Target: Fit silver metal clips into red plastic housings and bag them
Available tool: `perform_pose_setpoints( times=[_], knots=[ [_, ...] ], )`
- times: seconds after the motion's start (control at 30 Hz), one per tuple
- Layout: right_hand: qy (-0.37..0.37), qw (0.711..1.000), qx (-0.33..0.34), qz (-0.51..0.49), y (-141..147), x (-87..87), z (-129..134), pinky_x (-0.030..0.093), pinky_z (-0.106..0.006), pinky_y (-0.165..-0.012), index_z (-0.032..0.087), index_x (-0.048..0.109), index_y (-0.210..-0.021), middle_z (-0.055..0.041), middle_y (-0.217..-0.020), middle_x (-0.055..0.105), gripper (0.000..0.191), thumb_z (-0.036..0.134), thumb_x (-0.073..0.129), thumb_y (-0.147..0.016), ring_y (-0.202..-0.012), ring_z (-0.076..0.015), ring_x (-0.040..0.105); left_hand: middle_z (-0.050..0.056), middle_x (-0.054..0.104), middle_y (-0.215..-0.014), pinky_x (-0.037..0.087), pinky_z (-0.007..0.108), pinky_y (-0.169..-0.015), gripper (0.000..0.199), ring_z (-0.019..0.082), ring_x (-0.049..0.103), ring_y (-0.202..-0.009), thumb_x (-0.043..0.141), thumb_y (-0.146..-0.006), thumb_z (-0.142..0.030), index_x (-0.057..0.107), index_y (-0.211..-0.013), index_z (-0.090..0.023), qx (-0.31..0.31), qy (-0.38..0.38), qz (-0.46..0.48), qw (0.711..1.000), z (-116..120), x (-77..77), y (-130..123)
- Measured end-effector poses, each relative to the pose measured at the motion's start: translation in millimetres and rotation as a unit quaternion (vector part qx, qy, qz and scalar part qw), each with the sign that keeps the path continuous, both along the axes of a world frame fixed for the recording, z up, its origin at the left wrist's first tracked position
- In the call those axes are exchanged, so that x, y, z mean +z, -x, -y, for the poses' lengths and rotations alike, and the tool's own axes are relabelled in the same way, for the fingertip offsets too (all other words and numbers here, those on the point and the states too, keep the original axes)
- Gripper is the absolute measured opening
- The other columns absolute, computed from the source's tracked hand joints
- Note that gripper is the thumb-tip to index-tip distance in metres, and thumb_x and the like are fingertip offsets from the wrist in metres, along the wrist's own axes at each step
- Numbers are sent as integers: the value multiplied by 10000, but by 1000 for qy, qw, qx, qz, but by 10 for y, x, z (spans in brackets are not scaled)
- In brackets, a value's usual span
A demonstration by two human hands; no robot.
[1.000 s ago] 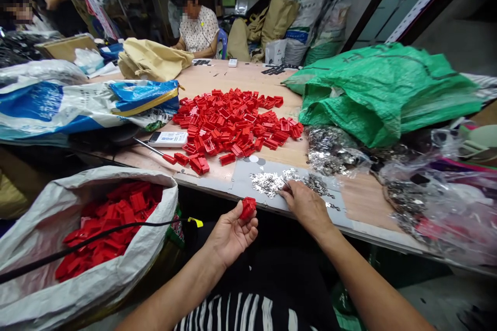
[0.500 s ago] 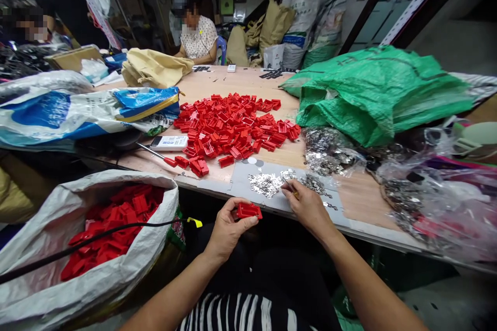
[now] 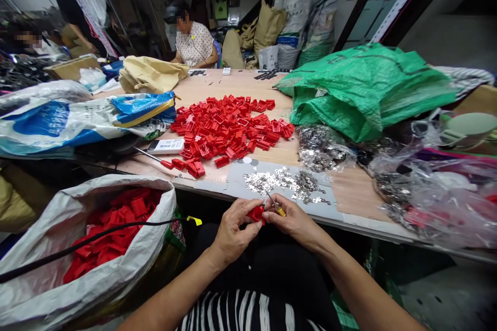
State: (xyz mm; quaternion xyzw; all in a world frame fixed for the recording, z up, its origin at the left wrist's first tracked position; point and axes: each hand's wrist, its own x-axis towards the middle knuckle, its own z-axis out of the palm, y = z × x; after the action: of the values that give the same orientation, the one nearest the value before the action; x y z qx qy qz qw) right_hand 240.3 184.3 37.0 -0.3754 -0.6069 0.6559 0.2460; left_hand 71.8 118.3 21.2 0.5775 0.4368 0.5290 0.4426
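My left hand point(image 3: 233, 230) pinches a small red plastic case point(image 3: 257, 214) in front of the table edge. Against the right side of that case are the fingertips of my right hand point(image 3: 294, 221). A thin tool with a yellow handle and metal shaft point(image 3: 280, 211) is gripped in the right hand, its shaft pointing up and left. Whether those fingertips also pinch a metal piece is hidden. Just beyond both hands, small shiny metal pieces point(image 3: 259, 183) lie scattered on a grey sheet point(image 3: 236, 171). Farther back is a pile of matching red cases point(image 3: 229, 129).
A white sack point(image 3: 155, 186) of red cases stands at left, a black cable point(image 3: 128, 226) crossing it. A red-handled screwdriver point(image 3: 155, 158) lies by a white box point(image 3: 167, 146). Right are a green sack point(image 3: 373, 90) and bagged metal parts point(image 3: 324, 150). A co-worker point(image 3: 194, 44) sits opposite.
My right hand has come from the metal pieces back to the red case, bringing the yellow-handled tool. My left hand has kept hold of the case, which has turned. The view has shifted slightly.
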Motion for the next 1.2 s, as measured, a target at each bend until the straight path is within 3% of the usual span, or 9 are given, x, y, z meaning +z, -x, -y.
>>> perform_pose_setpoints(
  times=[0.13, 0.27, 0.43, 0.8, 0.93, 1.1, 1.2],
  knots=[
    [25, 1000, -19, 4, -6, -28, 34, 210, -197, -444, 191, 453, -821, 68, -632, 479, 411, 505, 706, -741, -474, -52, 309, 53, 574, -1094, 513, 253, -804, 424, 163, 590, -950, 617, -792, -174, 614, -1206, -264, -4, 55, 69, 996, -8, 1, 1],
    [49, 998, -35, -4, -17, -27, 71, 198, -185, -421, 190, 428, -818, 38, -673, 542, 405, 535, 637, -794, -464, -48, 349, 29, 657, -975, 473, 261, -854, 492, 133, 614, -861, 644, -770, -178, 574, -1253, -237, -16, 142, 176, 974, -19, -23, -1],
    [46, 998, -32, -23, -42, 7, 113, 194, -180, -414, 189, 423, -819, 32, -683, 551, 400, 533, 627, -803, -456, -40, 347, 27, 670, -955, 461, 292, -860, 532, 148, 612, -869, 657, -733, -157, 571, -1253, -224, -7, 175, 252, 952, -24, -81, -12],
    [51, 997, -61, -7, -4, 66, 129, 205, -192, -421, 204, 416, -815, 46, -669, 509, 440, 563, 663, -752, -460, -50, 332, 5, 673, -919, 438, 243, -828, 493, 120, 594, -832, 636, -750, -153, 590, -1234, -236, -3, 163, 211, 964, -27, -51, -9],
    [10, 997, -68, 19, 14, 6, 118, 238, -203, -437, 203, 433, -798, 75, -622, 401, 411, 541, 664, -763, -471, -59, 326, 0, 666, -907, 438, 226, -822, 494, 108, 581, -834, 652, -750, -151, 589, -1234, -233, 1, 162, 234, 959, -27, -91, 3],
    [-56, 995, -62, 51, 71, -110, 115, 293, -214, -487, 194, 464, -794, 54, -675, 425, 361, 500, 655, -779, -552, -83, 357, 21, 669, -957, 466, 269, -850, 481, 134, 601, -874, 715, -733, -207, 591, -1197, -227, -23, 148, 242, 959, -16, -133, -2],
    [-52, 997, -48, 43, 113, -153, 98, 326, -219, -524, 197, 460, -795, 51, -674, 429, 354, 479, 673, -771, -591, -99, 389, 39, 662, -997, 484, 289, -841, 438, 160, 611, -899, 742, -711, -228, 602, -1125, -208, -19, 130, 206, 970, -12, -161, 6]
  ],
)
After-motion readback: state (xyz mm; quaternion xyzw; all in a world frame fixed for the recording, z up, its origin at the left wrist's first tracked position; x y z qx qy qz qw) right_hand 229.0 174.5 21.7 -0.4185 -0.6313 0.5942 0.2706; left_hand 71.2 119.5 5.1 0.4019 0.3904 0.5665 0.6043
